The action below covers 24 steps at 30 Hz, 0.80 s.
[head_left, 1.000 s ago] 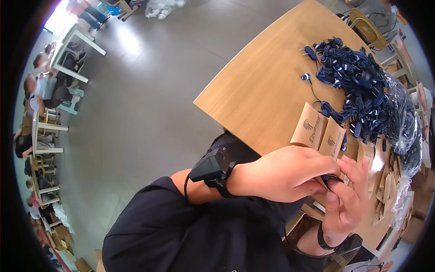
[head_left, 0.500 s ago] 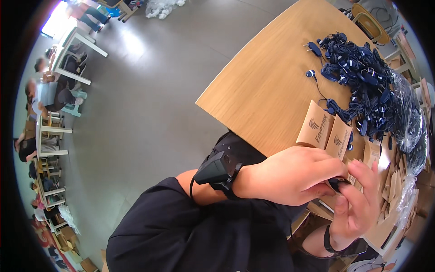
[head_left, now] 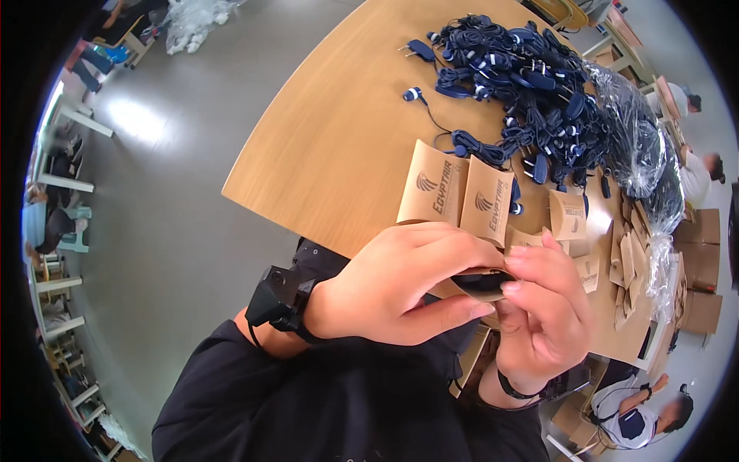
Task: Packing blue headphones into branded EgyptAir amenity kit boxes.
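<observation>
In front of my body, both hands are at a small brown card pillow box [head_left: 489,296] with one end open. Something dark shows in its opening; I cannot make out what it is. My left hand [head_left: 400,281] grips the box from the left, thumb below and fingers above. On the other side my right hand [head_left: 543,308] pinches the edge of the opening. Just beyond my left hand, two printed brown pillow boxes lie side by side, a left one [head_left: 431,185] and a right one [head_left: 487,202]. Behind them is a tangled heap of dark blue wired earphones [head_left: 531,81].
The wooden table [head_left: 323,138] has a corner at the left. More small boxes [head_left: 567,214] and flattened brown cartons [head_left: 627,258] lie on the right, beside a clear plastic bag [head_left: 635,146]. A person [head_left: 635,420] sits at the lower right; stacked cardboard boxes [head_left: 699,266] stand beyond.
The view has shifted, so the table and hands appear farther left. My hands have turned the box, and its open end with the dark inside now shows.
</observation>
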Motion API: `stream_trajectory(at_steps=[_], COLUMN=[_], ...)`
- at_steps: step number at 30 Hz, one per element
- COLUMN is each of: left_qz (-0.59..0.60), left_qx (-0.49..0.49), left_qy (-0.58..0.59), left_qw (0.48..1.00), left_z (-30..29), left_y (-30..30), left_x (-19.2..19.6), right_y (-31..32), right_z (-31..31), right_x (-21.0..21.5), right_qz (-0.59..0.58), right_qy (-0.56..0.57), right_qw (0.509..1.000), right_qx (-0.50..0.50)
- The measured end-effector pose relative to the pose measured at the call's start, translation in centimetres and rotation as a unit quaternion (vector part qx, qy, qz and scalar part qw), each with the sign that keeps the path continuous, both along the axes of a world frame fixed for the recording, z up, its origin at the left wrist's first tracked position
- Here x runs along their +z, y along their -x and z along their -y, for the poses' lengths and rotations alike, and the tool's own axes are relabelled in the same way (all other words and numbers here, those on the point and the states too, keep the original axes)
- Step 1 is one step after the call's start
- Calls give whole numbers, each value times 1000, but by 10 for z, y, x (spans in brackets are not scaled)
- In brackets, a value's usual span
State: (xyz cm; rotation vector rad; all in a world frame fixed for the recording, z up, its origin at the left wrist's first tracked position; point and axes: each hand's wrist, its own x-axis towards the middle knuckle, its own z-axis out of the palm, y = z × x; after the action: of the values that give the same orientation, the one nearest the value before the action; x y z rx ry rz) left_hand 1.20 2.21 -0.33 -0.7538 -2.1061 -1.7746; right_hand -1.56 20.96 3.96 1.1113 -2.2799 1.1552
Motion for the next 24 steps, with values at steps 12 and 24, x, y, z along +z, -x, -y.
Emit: stream_trajectory(at_steps=[12,24], left_qz=[47,8], left_qx=[4,16], left_qy=[17,32], left_qw=[999,999], left_z=[-5,-6], left_y=[-2,2], left_x=[0,-3], right_y=[5,7], right_z=[3,-1], right_x=[9,14], right_qz=[-7,47], right_qy=[-97,-91], right_qw=[995,994], right_qx=[16,31])
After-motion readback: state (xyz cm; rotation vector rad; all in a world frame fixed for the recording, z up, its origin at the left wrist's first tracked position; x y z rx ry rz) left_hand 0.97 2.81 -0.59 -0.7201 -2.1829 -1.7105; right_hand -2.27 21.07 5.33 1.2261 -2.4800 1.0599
